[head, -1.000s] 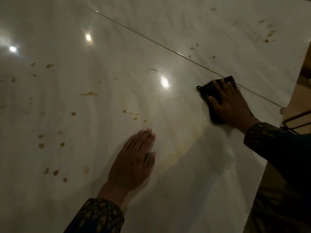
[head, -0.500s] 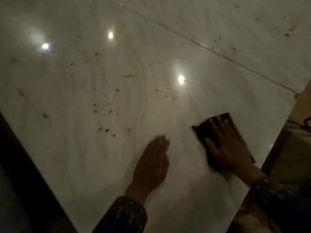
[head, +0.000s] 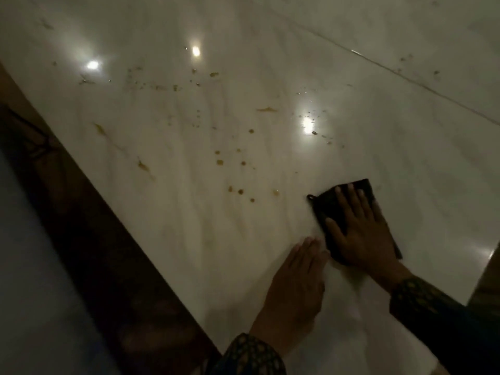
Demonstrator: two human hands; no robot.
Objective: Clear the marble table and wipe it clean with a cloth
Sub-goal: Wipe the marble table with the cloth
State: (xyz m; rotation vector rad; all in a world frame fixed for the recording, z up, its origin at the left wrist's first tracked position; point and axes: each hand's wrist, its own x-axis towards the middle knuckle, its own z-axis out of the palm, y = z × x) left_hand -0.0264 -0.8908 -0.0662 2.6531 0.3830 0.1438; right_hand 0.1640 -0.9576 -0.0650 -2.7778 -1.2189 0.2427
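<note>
cloth pressing flat, stains waiting at ten o'clock

the right hand [head: 359, 234] is lying flat on a dark cloth [head: 326, 205], fingers straight and spread, pressing it down onto the marble table [head: 405, 163] rather than curling round it. the cloth is sitting near the lower right of the view, its long axis running from about five o'clock up to eleven o'clock, with a small hanging loop sticking out at its far left corner. the left hand [head: 296, 280] is resting palm down on the bare marble just beside the cloth, at its seven o'clock, fingers straight and together, holding nothing; it seems to be bracing the body.

the relation that is mattering most: the cluster of brown spots [head: 240, 191] is lying at about ten o'clock from the cloth, near its looped corner but not yet under it. more spots and a streaked smear [head: 266, 109] are spreading farther out toward eleven and twelve o'clock, well apart from both hands. the right hand, already on the cloth, is the nearer one to that nearest cluster, so the coming stroke is probably heading up and left. nothing but stains is showing on the marble here, so the clearing looks done and the wiping is looking far from finished. a seam [head: 405, 77] is crossing the marble at one o'clock.
</note>
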